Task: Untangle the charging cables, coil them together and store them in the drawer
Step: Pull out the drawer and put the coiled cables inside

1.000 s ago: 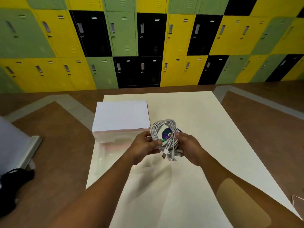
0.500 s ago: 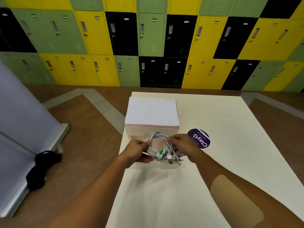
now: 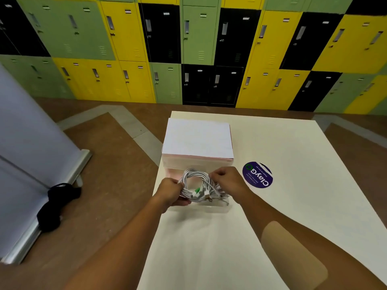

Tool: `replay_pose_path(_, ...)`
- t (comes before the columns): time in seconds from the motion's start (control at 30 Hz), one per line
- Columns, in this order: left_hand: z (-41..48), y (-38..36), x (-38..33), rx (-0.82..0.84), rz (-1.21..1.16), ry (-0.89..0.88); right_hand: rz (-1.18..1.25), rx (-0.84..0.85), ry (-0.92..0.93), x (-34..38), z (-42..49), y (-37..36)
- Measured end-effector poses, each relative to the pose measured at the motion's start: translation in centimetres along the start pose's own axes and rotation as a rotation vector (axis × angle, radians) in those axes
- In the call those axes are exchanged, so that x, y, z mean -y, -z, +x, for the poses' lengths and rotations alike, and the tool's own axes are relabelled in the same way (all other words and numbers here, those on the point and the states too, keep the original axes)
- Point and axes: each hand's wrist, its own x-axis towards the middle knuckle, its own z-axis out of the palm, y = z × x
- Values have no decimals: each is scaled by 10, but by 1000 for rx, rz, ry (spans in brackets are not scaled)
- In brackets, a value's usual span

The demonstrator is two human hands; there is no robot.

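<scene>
A coil of white charging cables point(image 3: 195, 181), with a green-marked plug and several connector ends hanging at its near side, is held between both hands. My left hand point(image 3: 170, 191) grips the coil's left side. My right hand point(image 3: 227, 181) pinches its right side from above. The coil hovers over the pulled-out clear drawer point(image 3: 217, 208) of a small white-topped drawer box point(image 3: 198, 141) that stands on the cream table point(image 3: 293, 195). Whether the cables touch the drawer's bottom I cannot tell.
A round purple sticker point(image 3: 258, 175) lies on the table right of the box. Left of the table is brown floor with a black bundle point(image 3: 56, 204) beside a grey panel's metal base point(image 3: 41, 210). Green, yellow and black lockers point(image 3: 199, 49) line the far wall.
Both hands have carried the coil from over the purple sticker leftward and forward to above the open drawer. The view has shifted left.
</scene>
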Motion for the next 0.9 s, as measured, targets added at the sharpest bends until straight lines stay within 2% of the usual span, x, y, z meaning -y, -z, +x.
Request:
replay_pose_path(0.13, 2, -2, -2, -37, 12, 21, -70, 23, 23, 0, 1, -6)
replay_pose_path(0.3, 9, -6, 1, -92, 54, 68, -325, 110, 109, -3, -1, -12)
replay_pose_path(0.4, 15, -5, 4, -115, 72, 93, -381, 145, 123, -8, -1, -13)
replay_pose_path(0.7, 43, -11, 17, -251, 110, 8, -385, 62, 277, -24, -9, -23)
replay_pose_path(0.9, 64, -18, 34, -337, 323, -63, -532, 48, 314, -34, -9, -32)
